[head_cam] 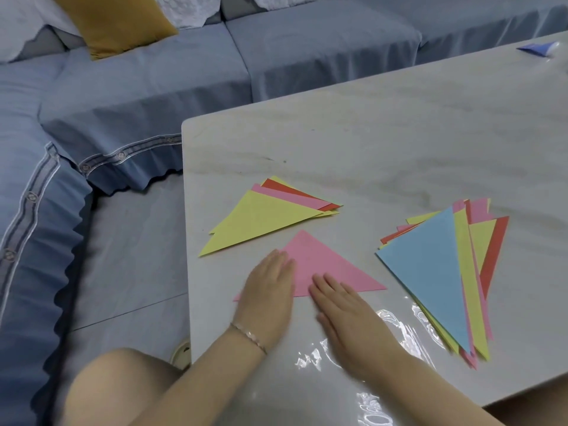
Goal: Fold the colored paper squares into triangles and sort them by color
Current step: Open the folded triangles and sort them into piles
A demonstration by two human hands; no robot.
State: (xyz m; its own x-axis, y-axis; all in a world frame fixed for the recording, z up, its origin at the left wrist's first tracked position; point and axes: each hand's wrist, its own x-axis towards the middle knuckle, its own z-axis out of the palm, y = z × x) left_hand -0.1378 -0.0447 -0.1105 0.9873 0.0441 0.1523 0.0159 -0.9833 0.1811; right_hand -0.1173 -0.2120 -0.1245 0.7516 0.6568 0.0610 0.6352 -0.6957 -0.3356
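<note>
Pink paper folded into a triangle (329, 262) sits low in the middle of the frame on the pale marble-patterned desk (399, 133), and both hands are down on it. The left hand (267, 287), with a thin beaded bracelet (249, 335) at the wrist, lies flat with straight fingers over the triangle's left corner. It hides that corner, apart from a pink tip poking out left of the palm. The right hand (344, 312) is flat too, fingers straight and together, fingertips on the bottom edge. Neither hand is curled round anything.

Just beyond the pink apex lies a loose pile of folded paper triangles (261, 219), yellow on top, with pink, red and more yellow peeking out behind it. How many are underneath I cannot tell.

At the right of the frame, apart from the hands, is a fanned stack of paper sheets (430, 272) with a light blue triangle on top. Yellow, pink and red edges splay out around it, mostly covered.

Glare off a clear glossy film (322, 364) washes out the desk's near edge. At the upper right, a small blue object (536, 47) is too blurred to identify. A blue-covered sofa (153, 87) fills the upper left, its mustard cushion (113, 23) cut off by the top edge.
</note>
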